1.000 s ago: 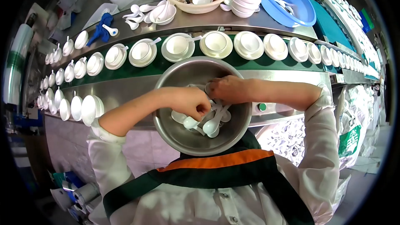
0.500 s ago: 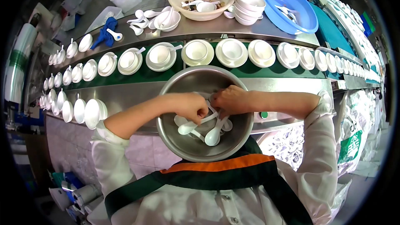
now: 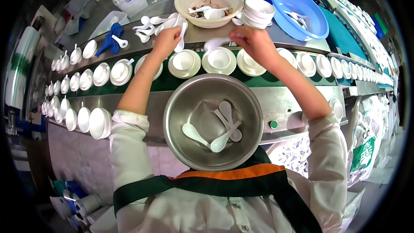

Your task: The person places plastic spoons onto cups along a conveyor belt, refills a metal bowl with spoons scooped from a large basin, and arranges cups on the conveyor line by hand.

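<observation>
My left hand [image 3: 167, 42] is closed on a white soup spoon [image 3: 181, 39], near a small bowl of spoons at the back counter's edge. Over the belt, my right hand [image 3: 255, 45] grips another white spoon [image 3: 215, 43], blurred by motion. Below both hands, a wide steel basin [image 3: 171, 142] sits close to my body. Several white spoons [image 3: 195, 135] lie inside it. Between basin and counter, white bowls on saucers [image 3: 219, 59] stand in a row on the green belt [image 3: 166, 83].
A cream basin [image 3: 185, 11] holds spoons and scraps. Stacked white bowls [image 3: 258, 13] stand beside it, then a blue basin [image 3: 317, 21]. A blue cloth [image 3: 111, 39] with a spoon lies left. Stacked bowls [image 3: 99, 123] stand at near left. A green button [image 3: 273, 124] is right of the steel basin.
Both hands have risen out of the steel basin and moved forward over the belt, each with a spoon. Fewer spoons show in the basin. The bowls on saucers have shifted left.
</observation>
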### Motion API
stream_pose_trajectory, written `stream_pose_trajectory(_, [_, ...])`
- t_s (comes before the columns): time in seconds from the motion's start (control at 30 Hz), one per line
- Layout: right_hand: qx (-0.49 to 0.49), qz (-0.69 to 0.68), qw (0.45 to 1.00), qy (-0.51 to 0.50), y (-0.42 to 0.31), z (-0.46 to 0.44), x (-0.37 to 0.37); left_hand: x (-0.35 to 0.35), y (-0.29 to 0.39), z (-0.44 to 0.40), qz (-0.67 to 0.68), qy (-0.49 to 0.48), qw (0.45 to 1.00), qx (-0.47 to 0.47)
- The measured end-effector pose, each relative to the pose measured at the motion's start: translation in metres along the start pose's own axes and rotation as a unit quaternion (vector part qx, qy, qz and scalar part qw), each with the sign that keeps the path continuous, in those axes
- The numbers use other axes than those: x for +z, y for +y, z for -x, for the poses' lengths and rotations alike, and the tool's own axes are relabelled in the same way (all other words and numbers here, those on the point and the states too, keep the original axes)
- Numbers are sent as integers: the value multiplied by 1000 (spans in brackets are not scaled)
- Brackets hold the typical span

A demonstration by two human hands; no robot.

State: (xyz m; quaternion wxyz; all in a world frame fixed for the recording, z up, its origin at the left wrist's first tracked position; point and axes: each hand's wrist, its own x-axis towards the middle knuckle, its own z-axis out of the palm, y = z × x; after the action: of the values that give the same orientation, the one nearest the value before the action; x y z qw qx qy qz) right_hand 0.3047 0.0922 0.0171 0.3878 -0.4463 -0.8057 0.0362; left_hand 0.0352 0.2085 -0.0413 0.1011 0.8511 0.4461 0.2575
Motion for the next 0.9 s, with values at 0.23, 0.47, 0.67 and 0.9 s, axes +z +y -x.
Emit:
stream_pose_trajectory(0.23, [-9,55,988,-141,68,18,80,16,-15,29,-83,-76,994,11])
stream_pose_trajectory(0.47, [-225,6,922,-316,-42,42,23,-58,115,99,48,-250,960,112])
stream_pose_trajectory(0.67, [-231,-47,824,-515,-62,107,32,-10,133,171,26,-431,869,241])
stream_pose_trajectory(0.9, [19,35,982,-185,-22,10,-12,-26,132,153,6,-509,836,203])
